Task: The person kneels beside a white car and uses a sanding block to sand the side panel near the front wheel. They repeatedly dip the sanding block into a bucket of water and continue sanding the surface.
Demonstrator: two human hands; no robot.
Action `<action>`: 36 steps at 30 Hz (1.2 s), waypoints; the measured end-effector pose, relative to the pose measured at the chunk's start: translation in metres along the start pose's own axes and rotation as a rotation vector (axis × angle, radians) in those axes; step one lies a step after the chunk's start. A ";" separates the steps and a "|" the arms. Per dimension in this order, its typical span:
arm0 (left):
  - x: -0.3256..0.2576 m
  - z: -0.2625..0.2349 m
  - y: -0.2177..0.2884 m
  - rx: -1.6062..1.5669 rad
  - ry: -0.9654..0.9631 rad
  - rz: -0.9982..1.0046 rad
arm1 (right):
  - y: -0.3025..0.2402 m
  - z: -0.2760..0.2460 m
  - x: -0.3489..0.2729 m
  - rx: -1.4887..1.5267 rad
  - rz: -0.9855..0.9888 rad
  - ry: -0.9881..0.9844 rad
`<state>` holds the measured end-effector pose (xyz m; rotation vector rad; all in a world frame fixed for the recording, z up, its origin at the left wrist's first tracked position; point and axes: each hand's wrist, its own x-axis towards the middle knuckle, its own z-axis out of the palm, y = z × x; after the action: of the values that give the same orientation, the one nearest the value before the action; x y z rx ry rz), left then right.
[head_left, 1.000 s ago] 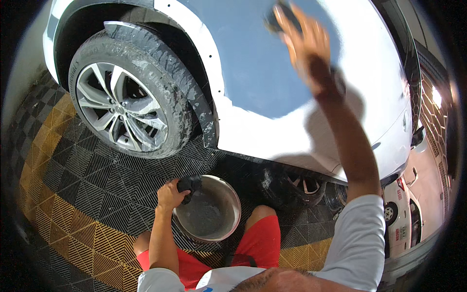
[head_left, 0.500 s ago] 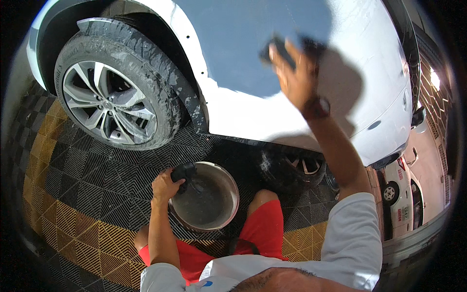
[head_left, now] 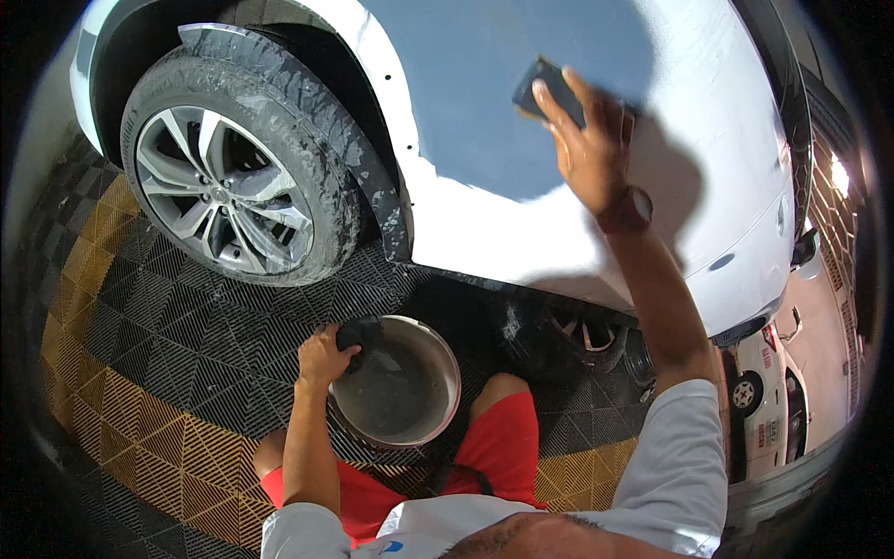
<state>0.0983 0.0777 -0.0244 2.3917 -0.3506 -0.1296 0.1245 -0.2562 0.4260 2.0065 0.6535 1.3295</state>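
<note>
My right hand [head_left: 596, 154] is closed on a dark sanding block [head_left: 538, 86] and presses it flat on a grey patch [head_left: 484, 121] of the white car body panel [head_left: 494, 228]. Its fingers lie along the block, and a watch circles the wrist. Lower down, my left hand [head_left: 322, 358] grips a soft black sponge or cloth [head_left: 359, 335]; which of the two I cannot tell. That hand is at the left rim of a round metal basin [head_left: 457, 377], which holds murky greyish water. The black thing hangs partly over the water.
A dusty front wheel [head_left: 223, 196] stands at the left, a loose dark liner edge above it. Another wheel [head_left: 587, 331] shows beneath the car. Black and yellow floor tiles [head_left: 186, 447] lie around my knees. A white vehicle [head_left: 762, 396] is parked far right.
My right hand has slid a little up the grey patch with the block, which shows more sharply now. My left hand stays by the basin rim. The whole view has shifted slightly.
</note>
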 end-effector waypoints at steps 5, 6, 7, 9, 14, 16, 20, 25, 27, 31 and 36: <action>-0.001 -0.014 -0.002 0.013 -0.040 -0.042 | -0.033 -0.018 0.175 0.148 0.261 -0.006; 0.008 -0.003 0.020 -0.011 -0.051 0.015 | -0.017 -0.039 0.181 0.093 0.224 -0.019; 0.003 -0.008 0.009 0.016 -0.043 -0.010 | -0.021 -0.032 0.185 0.125 0.215 0.001; -0.001 -0.009 -0.007 0.034 -0.010 -0.002 | -0.025 -0.018 0.173 0.127 0.143 0.047; -0.003 -0.011 0.000 0.093 -0.028 -0.027 | -0.037 -0.022 0.142 0.109 0.168 -0.025; 0.000 -0.005 -0.003 0.088 -0.038 -0.027 | -0.040 -0.019 0.200 0.184 0.207 -0.006; -0.002 -0.011 -0.010 0.039 -0.052 -0.023 | -0.037 -0.017 0.242 0.361 0.178 -0.011; -0.003 -0.012 -0.006 0.061 -0.071 -0.015 | -0.030 -0.007 0.197 0.136 0.104 0.015; -0.003 -0.017 -0.005 0.046 -0.055 -0.014 | -0.031 -0.008 0.214 0.211 0.106 0.043; 0.000 -0.007 0.004 0.016 -0.010 0.055 | -0.012 -0.015 0.267 0.338 0.053 0.035; -0.009 -0.022 -0.016 0.034 -0.013 -0.013 | -0.020 0.011 0.119 0.053 0.171 -0.150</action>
<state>0.0970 0.1057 -0.0184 2.4280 -0.3459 -0.1466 0.1766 -0.1620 0.4808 2.2217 0.4605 1.2532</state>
